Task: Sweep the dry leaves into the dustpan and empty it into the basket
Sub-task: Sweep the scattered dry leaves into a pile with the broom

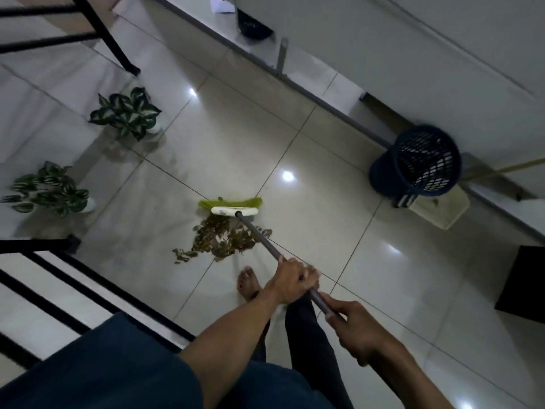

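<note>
A pile of dry brown leaves (pixel 222 239) lies on the glossy tiled floor, just on my side of the broom head (pixel 231 206), which has green bristles and a white block. The broom's grey handle (pixel 259 237) runs back toward me. My left hand (pixel 290 280) grips it further down and my right hand (pixel 351 326) grips its upper end. A dark blue mesh basket (pixel 418 162) stands at the right by the wall. A cream dustpan (pixel 436 209) rests on the floor beside the basket.
Two potted plants with variegated leaves (pixel 126 112) (pixel 50 188) stand at the left. Black metal railings (pixel 59 278) run along the lower left and upper left. A dark box (pixel 525 281) sits at the right edge. My bare foot (pixel 249 283) is near the leaves.
</note>
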`<state>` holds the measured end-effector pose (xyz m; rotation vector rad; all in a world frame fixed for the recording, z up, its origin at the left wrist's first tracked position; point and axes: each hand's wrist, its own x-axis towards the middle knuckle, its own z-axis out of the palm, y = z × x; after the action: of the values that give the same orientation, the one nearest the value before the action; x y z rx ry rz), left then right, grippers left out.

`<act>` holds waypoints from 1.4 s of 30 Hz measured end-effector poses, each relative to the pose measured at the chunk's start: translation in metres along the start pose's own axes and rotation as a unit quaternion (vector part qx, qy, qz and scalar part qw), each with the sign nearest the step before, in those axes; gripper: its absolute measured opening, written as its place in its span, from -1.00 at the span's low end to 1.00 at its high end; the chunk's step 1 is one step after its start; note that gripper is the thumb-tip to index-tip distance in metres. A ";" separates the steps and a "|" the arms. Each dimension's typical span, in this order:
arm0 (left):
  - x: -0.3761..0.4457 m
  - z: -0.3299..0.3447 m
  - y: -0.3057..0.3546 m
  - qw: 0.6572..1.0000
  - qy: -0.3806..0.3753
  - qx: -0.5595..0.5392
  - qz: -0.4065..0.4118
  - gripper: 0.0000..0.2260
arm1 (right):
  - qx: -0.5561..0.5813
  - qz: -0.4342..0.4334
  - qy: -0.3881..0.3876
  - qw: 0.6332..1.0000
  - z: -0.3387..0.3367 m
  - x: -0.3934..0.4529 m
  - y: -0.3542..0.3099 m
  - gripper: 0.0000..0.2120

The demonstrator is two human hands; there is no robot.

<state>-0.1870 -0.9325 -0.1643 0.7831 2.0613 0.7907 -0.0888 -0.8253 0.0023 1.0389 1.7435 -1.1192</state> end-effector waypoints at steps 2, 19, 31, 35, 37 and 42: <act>-0.004 -0.002 0.003 1.000 0.010 -0.016 -0.009 -0.51 | -0.025 -0.020 0.003 0.999 -0.005 -0.010 -0.004 -0.54; -0.002 -0.024 -0.060 0.996 0.053 -0.037 -0.067 -0.49 | -0.194 -0.089 -0.021 0.977 0.024 0.041 -0.043 -0.50; -0.039 -0.099 -0.056 0.928 0.303 -0.154 -0.155 -0.49 | -0.517 -0.229 0.027 0.825 0.028 0.012 -0.151 -0.32; -0.053 -0.124 -0.096 0.880 0.378 -0.196 -0.208 -0.43 | -0.603 -0.286 0.017 0.744 0.055 0.026 -0.204 -0.31; -0.060 -0.131 -0.117 0.857 0.398 -0.221 -0.242 -0.44 | -0.634 -0.317 0.011 0.706 0.070 0.035 -0.226 -0.32; -0.069 -0.142 -0.145 0.819 0.429 -0.236 -0.300 -0.54 | -0.682 -0.364 -0.046 0.632 0.092 0.060 -0.264 -0.40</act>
<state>-0.3056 -1.1107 -0.1702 -0.6267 2.4580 1.3358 -0.3344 -0.9706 -0.0050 -0.7188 2.1940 0.0649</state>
